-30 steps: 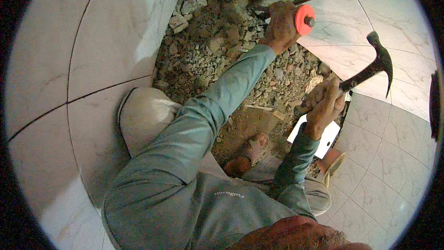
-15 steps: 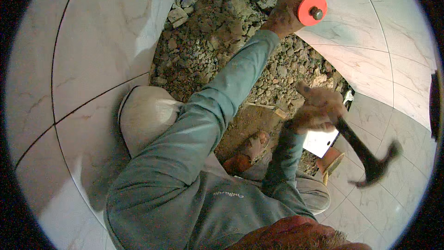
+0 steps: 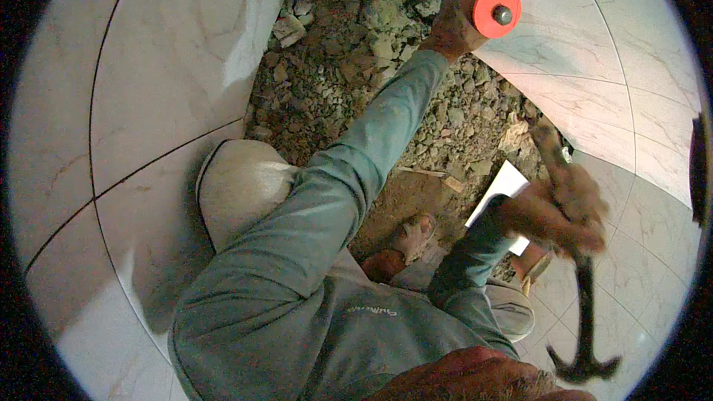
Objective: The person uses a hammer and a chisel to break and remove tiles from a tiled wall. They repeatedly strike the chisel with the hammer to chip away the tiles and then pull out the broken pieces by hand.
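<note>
At the top, my left hand (image 3: pixel 453 21) is wrapped round a chisel (image 3: pixel 502 15) with a round orange hand guard; its metal striking end faces up, and its lower end is hidden. The chisel stands over the broken rubble (image 3: pixel 434 115), beside the edge of the pale tiles. Off to the right, my right hand (image 3: pixel 561 212), smeared by motion, is closed on the handle of a dark claw hammer (image 3: pixel 585 304). The hammer's head hangs over the grey tiles, well apart from the chisel.
Large marbled tiles (image 3: pixel 163 52) run along the left, and more tiles (image 3: pixel 572 37) border the rubble on the right. A white flat piece (image 3: pixel 499 187) lies partly under my right forearm, with a brownish object (image 3: pixel 532 261) near it. My foot (image 3: pixel 412 239) rests on the dirt.
My right hand has moved right and toward me, and the hammer's head has swung down to the lower right. The left hand with the chisel has barely shifted.
</note>
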Available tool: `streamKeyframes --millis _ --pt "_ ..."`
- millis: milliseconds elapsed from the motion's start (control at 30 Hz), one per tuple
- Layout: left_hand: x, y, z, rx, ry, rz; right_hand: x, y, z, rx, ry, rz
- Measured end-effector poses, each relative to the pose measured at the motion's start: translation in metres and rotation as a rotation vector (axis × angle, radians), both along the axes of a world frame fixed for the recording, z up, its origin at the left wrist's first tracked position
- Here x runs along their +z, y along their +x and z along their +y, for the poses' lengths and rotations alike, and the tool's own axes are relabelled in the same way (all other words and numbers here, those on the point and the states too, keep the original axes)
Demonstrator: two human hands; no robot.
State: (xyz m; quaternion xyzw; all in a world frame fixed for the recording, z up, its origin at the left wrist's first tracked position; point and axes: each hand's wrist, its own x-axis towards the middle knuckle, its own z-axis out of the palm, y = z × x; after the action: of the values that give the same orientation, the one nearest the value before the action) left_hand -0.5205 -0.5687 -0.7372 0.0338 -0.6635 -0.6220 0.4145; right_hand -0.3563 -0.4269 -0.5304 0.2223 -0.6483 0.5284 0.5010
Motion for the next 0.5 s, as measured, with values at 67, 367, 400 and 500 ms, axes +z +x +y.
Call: streamKeyframes --millis 67,367,400,500 --pt "-0.042 -0.005 0.008 -0.130 0.149 -0.090 -0.089 -0.021 0.026 0.080 0.343 -0.310" --pt "0.047 0.012 -0.029 0.169 -0.116 0.087 -0.003 0.012 0.033 0.260 0.052 -0.457" --pt "0.034 0.027 -0.008 0.128 -0.088 0.039 0.017 0.010 0.019 0.118 0.102 -0.285" --pt "0.045 0.040 0.001 0.086 -0.053 0.055 0.017 -0.008 0.013 0.179 -0.027 0.009"
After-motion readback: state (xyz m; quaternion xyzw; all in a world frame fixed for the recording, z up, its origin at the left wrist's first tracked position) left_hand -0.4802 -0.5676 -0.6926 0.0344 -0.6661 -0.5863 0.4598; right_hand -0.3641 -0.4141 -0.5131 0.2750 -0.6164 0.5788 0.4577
